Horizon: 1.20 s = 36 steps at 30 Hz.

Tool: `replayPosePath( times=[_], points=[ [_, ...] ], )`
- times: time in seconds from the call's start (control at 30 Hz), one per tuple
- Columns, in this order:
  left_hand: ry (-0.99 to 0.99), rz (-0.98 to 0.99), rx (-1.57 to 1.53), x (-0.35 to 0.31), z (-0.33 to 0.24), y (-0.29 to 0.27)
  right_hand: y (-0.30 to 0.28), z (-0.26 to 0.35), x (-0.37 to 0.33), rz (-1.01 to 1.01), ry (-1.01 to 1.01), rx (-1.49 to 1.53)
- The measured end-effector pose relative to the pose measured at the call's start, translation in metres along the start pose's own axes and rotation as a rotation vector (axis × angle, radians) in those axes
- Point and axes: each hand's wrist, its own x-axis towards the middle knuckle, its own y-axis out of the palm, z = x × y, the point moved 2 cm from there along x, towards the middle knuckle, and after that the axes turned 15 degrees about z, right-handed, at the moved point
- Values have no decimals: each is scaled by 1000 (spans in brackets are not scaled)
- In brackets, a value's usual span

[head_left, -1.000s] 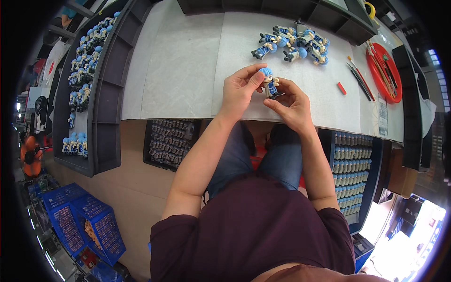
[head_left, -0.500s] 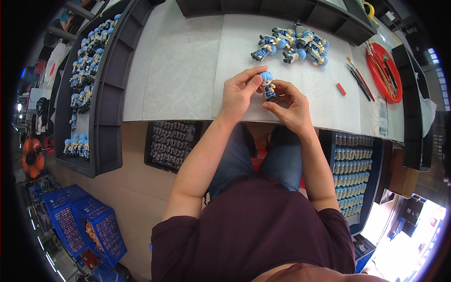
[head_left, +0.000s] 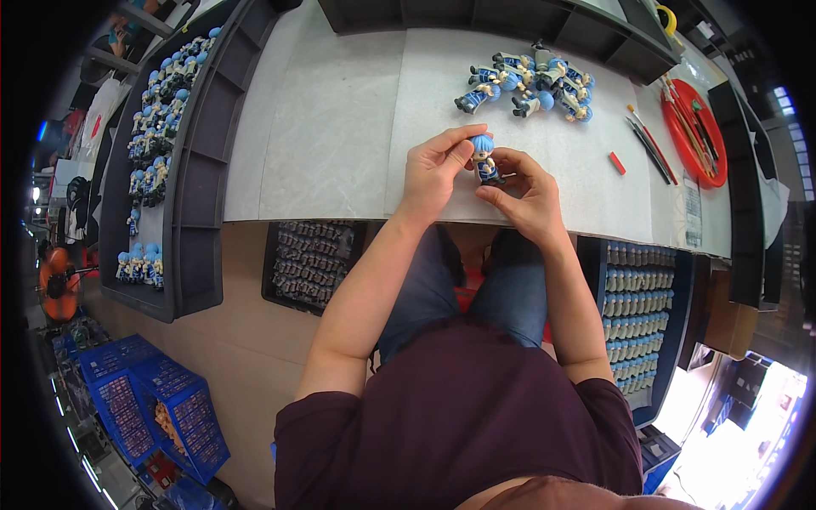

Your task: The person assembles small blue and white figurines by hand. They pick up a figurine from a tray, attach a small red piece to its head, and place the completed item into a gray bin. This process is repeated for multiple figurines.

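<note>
A small toy figurine with light blue hair, a blue and cream outfit and black shoes stands upright between my hands, just above the table's near edge. My left hand pinches its head between thumb and forefinger. Round the lower body, my right hand curls its thumb and fingers beside the feet. Beyond them on the table, a loose pile of similar figurines lies on its sides and backs.
A dark tray of figurines is at the left, another dark tray at the back. Right: brushes, a red dish and a red stick. Below the table edge are trays of figurines and of small parts.
The figurine has turned slightly between my fingers, so its front shows more. Both hands stay in nearly the same place.
</note>
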Motion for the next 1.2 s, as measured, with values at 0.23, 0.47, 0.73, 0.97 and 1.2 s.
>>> replayPosePath(
  times=[0.23,0.47,0.73,0.97,1.2],
  points=[
    [-16,-8,16,0,1,-2,0,1,0,6,12,7],
    [-81,-88,1,2,0,0,0,4,-1,0,-6,29],
    [-97,-97,15,3,2,-2,-1,4,-1,-7,-3,46],
    [-100,-95,5,3,0,-1,0,4,-1,-9,-8,56],
    [-95,-79,-19,3,0,-1,-1,1,-2,-21,-17,61]
  ],
)
